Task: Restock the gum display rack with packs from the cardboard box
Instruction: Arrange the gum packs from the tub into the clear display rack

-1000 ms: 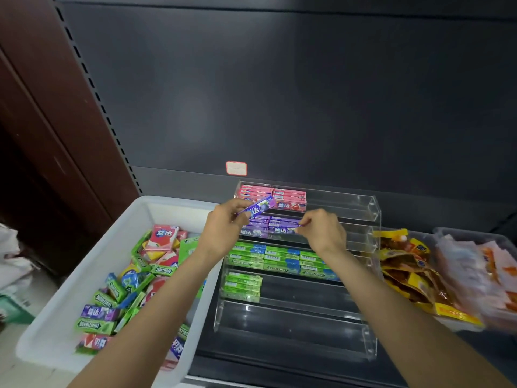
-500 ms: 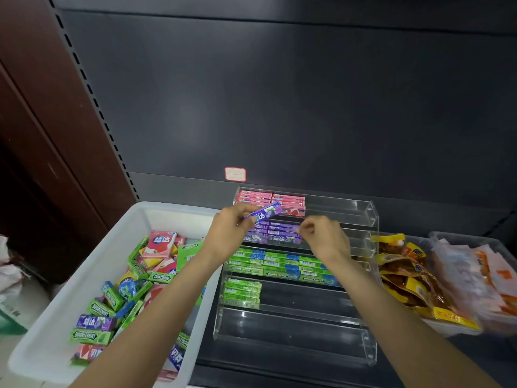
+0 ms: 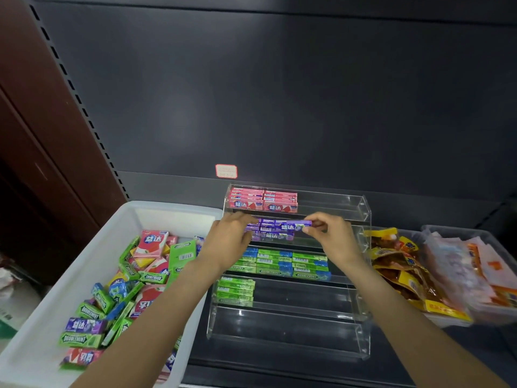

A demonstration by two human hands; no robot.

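1. A long purple gum pack (image 3: 291,226) is held level at the centre of the frame, pinched at its right end by the fingers of the right hand (image 3: 333,239) and met at its left end by the left hand (image 3: 229,242), whose fingers are curled narrow; whether that hand grips the pack or only steadies it cannot be told.
2. The pack is kept just above the purple row (image 3: 272,233) in the second tier of the clear acrylic stepped display rack (image 3: 361,278), and it is judged to be about to be laid there.
3. The restocking is judged to be partly done: pink packs (image 3: 263,200) fill the left half of the top tier, green packs with blue ends (image 3: 282,266) cover most of the third tier, and a short stack of green packs (image 3: 236,289) occupies the left end of the fourth.
4. The lowest tier and the right-hand parts of the upper tiers are seen bare.
5. Many loose packs are left in the white plastic tub (image 3: 156,211) at the lower left of the frame; no cardboard box is seen.
6. Yellow and brown snack bags (image 3: 397,264) are piled in trays at the right, just beside the rack.
7. Nothing is seen in the way of the second tier.
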